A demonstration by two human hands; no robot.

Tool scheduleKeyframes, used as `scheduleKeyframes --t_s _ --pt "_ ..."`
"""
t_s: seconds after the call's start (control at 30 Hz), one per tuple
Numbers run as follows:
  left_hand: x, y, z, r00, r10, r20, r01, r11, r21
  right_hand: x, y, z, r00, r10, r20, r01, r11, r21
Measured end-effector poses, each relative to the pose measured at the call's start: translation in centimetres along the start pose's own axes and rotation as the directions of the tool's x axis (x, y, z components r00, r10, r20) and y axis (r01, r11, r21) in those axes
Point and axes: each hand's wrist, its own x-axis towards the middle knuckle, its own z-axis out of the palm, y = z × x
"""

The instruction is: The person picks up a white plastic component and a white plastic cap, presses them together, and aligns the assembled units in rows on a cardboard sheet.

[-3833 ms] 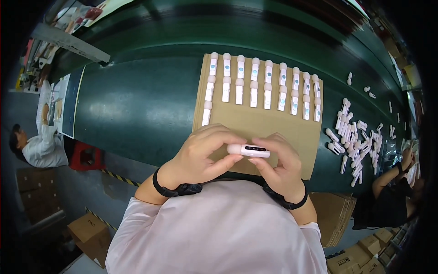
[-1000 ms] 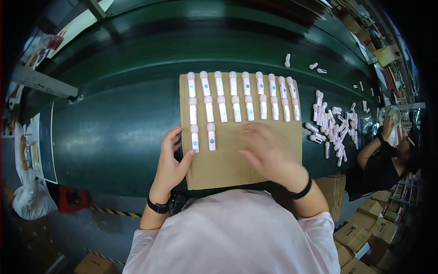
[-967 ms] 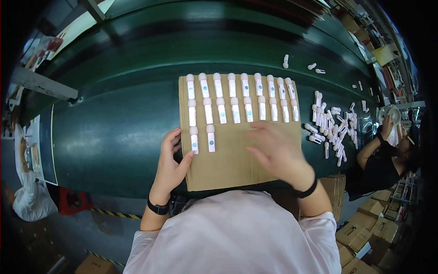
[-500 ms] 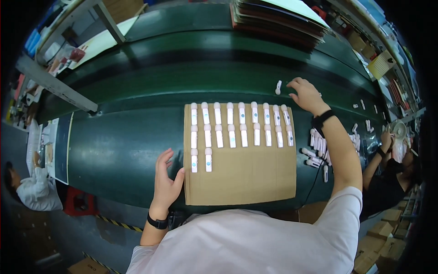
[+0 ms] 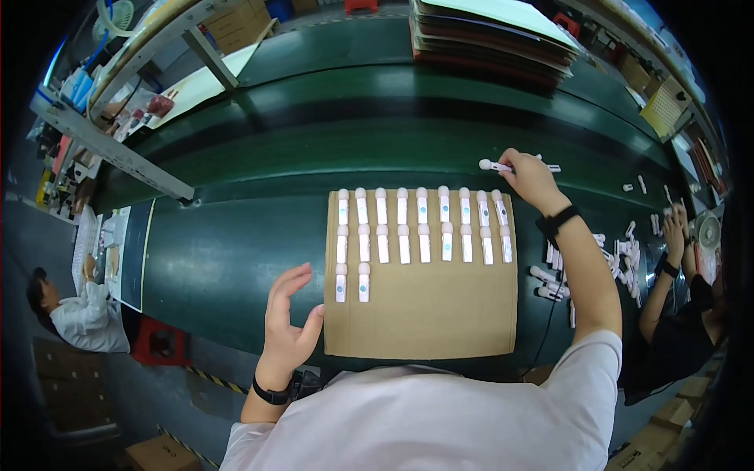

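On a sheet of brown cardboard (image 5: 440,314) lie rows of small white stick-shaped devices (image 5: 402,209) with round pale-pink heads. Two rows run across its far half, and a third row holds two pieces at the left. My left hand (image 5: 289,326) is open beside the sheet, its thumb at the left edge. Beyond the sheet's far right corner, my right hand (image 5: 532,182) has its fingers closed on another round-headed stick (image 5: 493,166), whose head points left. Part of a further stick (image 5: 553,168) shows just behind that hand.
Loose sticks (image 5: 627,263) lie in a pile right of my right forearm. A stack of boards (image 5: 491,47) stands on the far side of the green bench (image 5: 228,259). A metal post (image 5: 133,157) slants at the left. Co-workers sit at left (image 5: 86,314) and right (image 5: 675,314).
My right hand has closed on a stick that lay apart from it, turning it from upright to lying sideways. The left hand stays at the cardboard edge. The view has shifted slightly.
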Motion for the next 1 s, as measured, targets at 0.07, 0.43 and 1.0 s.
scheduleKeyframes --t_s 0.07,0.43,1.0 --pt "0.9 0.6 0.3 0.998 0.035 0.05 -0.033 0.998 -0.046 -4.4 -1.8 -1.3 0.988 -0.064 -0.142 0.092 0.975 0.202" --pt "4.2 5.2 4.0 0.836 0.29 0.466 -0.15 0.937 -0.315 -20.3 -16.5 -2.1 0.913 -0.279 -0.296 0.405 0.7 0.588" --pt "2.3 3.2 4.0 0.891 0.347 0.293 -0.259 0.918 -0.301 -19.7 -20.2 1.7 0.962 -0.182 -0.202 0.259 0.395 0.881"
